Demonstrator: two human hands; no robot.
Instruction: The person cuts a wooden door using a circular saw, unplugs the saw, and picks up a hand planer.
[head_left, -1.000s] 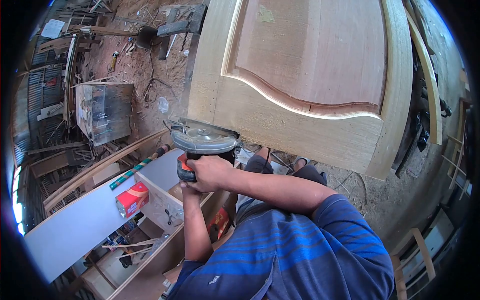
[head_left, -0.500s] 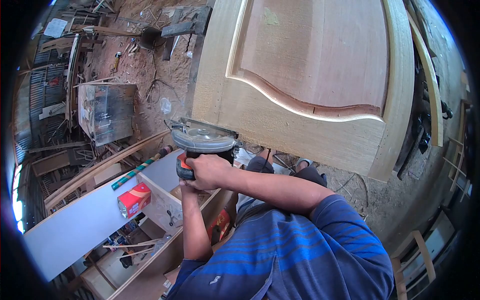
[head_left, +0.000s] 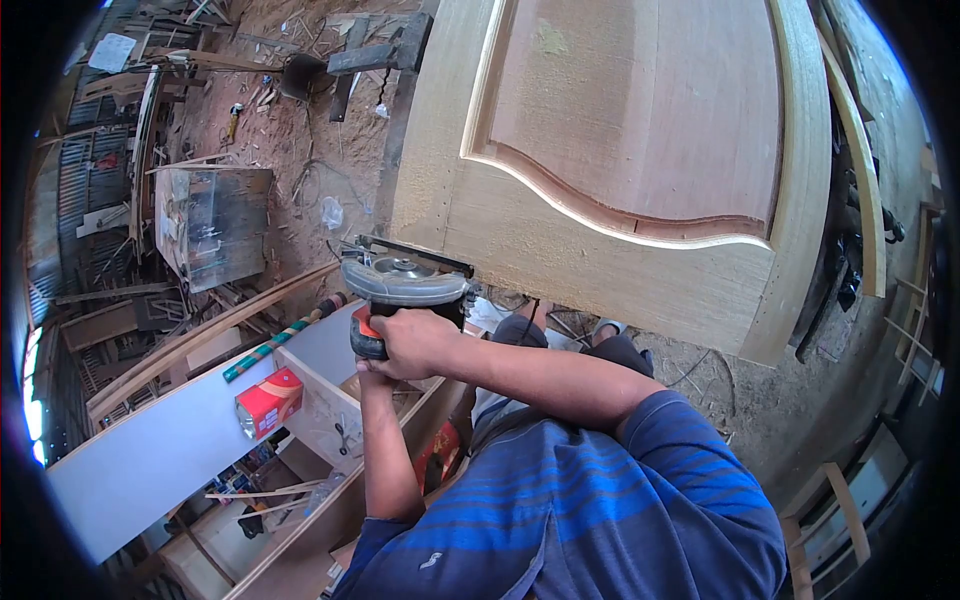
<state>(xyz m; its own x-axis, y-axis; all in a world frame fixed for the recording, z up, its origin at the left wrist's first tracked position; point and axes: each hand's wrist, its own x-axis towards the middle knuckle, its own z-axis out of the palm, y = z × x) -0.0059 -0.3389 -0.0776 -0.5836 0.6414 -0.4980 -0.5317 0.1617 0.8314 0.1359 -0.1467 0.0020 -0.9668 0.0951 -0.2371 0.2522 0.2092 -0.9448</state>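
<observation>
A circular saw (head_left: 405,285) with a grey guard and an orange and black handle lies along the bottom left edge of a panelled wooden door (head_left: 600,270). My right hand (head_left: 415,343) is closed round the saw's handle. Just below it, my left hand (head_left: 377,369) is wrapped on the same handle, largely hidden behind the right one. Fine sawdust is scattered on the door's pale lower rail. The blade and base plate of the saw point toward the door's corner.
To the lower left, a white board (head_left: 160,470) holds a red box (head_left: 270,402) and a green-striped roll (head_left: 275,345). Scissors (head_left: 342,437) hang by an open wooden cabinet. A stained crate (head_left: 215,225) stands on the littered ground. A curved wooden strip (head_left: 860,170) lies right of the door.
The door has shifted slightly to the right in view, while the saw and both hands sit marginally further left. Both hands keep their hold on the saw.
</observation>
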